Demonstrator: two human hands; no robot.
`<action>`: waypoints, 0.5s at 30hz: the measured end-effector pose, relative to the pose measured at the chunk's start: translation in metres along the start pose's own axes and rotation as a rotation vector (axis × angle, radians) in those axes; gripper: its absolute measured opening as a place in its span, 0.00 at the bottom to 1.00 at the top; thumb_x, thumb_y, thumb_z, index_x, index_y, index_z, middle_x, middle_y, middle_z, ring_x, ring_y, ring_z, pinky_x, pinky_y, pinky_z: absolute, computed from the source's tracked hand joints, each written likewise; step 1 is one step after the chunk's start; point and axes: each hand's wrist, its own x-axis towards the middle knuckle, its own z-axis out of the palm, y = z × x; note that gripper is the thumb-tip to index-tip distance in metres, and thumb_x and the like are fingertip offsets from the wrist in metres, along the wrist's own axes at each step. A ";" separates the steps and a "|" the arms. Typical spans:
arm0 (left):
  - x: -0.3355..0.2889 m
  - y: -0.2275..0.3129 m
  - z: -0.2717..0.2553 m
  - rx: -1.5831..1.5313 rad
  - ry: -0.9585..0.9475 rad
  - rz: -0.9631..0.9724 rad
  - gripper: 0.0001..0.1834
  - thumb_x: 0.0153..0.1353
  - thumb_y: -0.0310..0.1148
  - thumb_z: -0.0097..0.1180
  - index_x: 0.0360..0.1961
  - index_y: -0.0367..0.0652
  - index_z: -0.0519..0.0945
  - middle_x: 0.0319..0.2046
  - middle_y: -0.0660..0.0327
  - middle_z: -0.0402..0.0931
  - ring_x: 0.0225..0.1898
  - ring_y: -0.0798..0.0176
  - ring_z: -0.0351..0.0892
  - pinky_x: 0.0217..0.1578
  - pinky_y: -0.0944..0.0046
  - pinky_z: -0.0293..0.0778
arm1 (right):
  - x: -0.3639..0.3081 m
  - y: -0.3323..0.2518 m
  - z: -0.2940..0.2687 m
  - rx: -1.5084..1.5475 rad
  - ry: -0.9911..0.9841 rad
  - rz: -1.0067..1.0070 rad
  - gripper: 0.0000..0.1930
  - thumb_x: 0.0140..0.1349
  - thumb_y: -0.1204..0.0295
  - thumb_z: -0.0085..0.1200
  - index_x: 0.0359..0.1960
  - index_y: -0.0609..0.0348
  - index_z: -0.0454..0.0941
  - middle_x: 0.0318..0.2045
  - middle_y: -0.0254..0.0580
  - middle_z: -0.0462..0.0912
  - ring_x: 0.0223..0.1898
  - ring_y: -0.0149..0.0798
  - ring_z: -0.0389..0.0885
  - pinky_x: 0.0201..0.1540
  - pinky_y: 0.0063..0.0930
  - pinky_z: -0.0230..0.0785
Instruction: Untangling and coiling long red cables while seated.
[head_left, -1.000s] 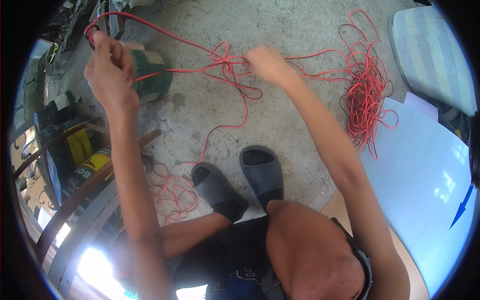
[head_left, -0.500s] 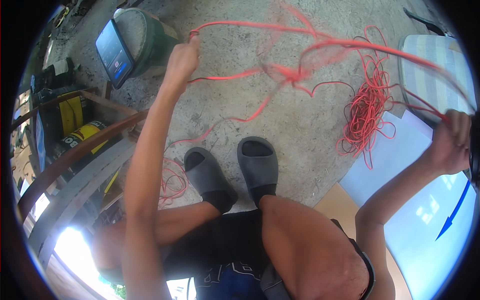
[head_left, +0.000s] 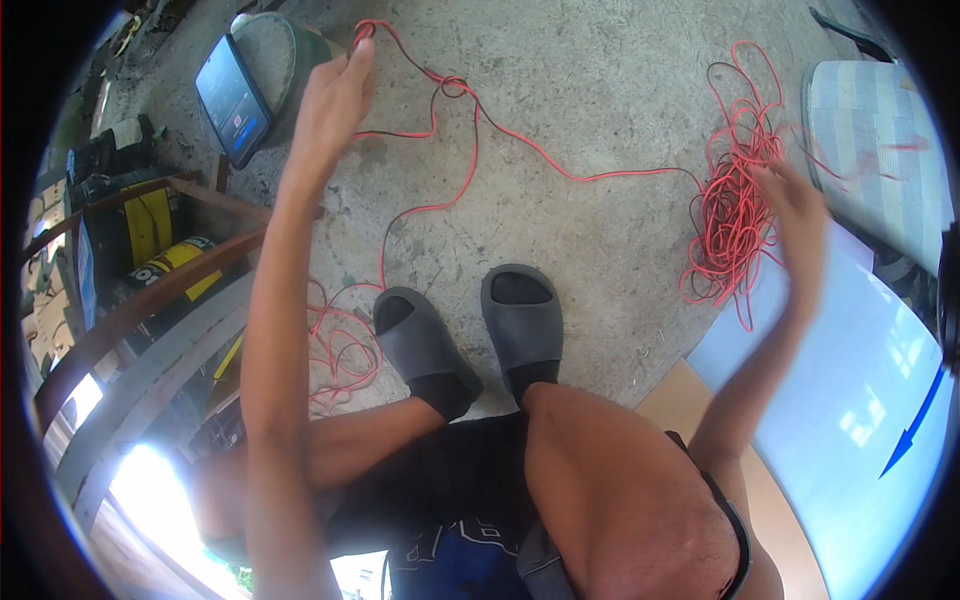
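My left hand is raised at the upper left, its fingers closed on a thin red-and-black electrical wire. From there the wire runs to a loose loop knot over the concrete floor, where strands branch toward my feet and to the right. On the right lies a tangled heap of the same wire. My right hand, slightly blurred, is at the heap's right edge with its fingers apart, pointing into the strands. A blurred strand hangs in the air just beyond that hand.
A phone leans on a green bucket at the upper left. More wire lies beside my left slipper. A striped cushion and a glossy white board are at the right. A curved metal frame stands left.
My right hand has let go of the stretched strands at the far right and moved left to the heap. My left hand has shifted slightly up and left; the wire between has dropped slack.
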 end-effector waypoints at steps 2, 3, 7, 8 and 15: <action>-0.009 0.023 -0.021 0.039 -0.025 0.070 0.24 0.65 0.51 0.42 0.16 0.49 0.62 0.12 0.74 0.53 0.15 0.77 0.49 0.17 0.70 0.45 | -0.001 -0.048 0.086 0.120 -0.120 -0.288 0.23 0.55 0.60 0.58 0.50 0.59 0.76 0.46 0.49 0.79 0.50 0.44 0.76 0.54 0.34 0.64; -0.010 0.042 -0.024 0.051 -0.079 0.153 0.24 0.65 0.52 0.42 0.16 0.49 0.62 0.12 0.74 0.52 0.15 0.77 0.48 0.17 0.70 0.44 | 0.009 -0.050 0.123 0.184 -0.150 -0.480 0.25 0.55 0.58 0.58 0.51 0.60 0.74 0.51 0.51 0.75 0.55 0.47 0.72 0.57 0.36 0.62; -0.019 0.088 -0.040 0.071 -0.113 0.166 0.24 0.67 0.48 0.41 0.16 0.47 0.62 0.11 0.72 0.54 0.14 0.76 0.50 0.16 0.71 0.48 | 0.038 -0.079 0.227 0.241 0.084 -0.690 0.20 0.58 0.59 0.54 0.47 0.61 0.76 0.43 0.56 0.78 0.48 0.51 0.76 0.52 0.38 0.66; -0.023 0.094 -0.047 -0.147 -0.181 0.111 0.22 0.68 0.47 0.40 0.18 0.48 0.62 0.10 0.73 0.52 0.12 0.77 0.48 0.14 0.73 0.45 | 0.038 -0.087 0.234 0.291 -0.119 -0.586 0.18 0.59 0.60 0.53 0.42 0.62 0.78 0.36 0.57 0.79 0.41 0.51 0.78 0.46 0.39 0.68; -0.035 0.109 -0.084 -0.844 -0.349 0.059 0.14 0.70 0.37 0.38 0.26 0.46 0.61 0.09 0.71 0.51 0.09 0.78 0.48 0.10 0.77 0.43 | 0.005 -0.102 0.200 0.573 -0.321 -0.253 0.14 0.61 0.62 0.52 0.31 0.64 0.80 0.18 0.33 0.76 0.24 0.25 0.74 0.28 0.20 0.64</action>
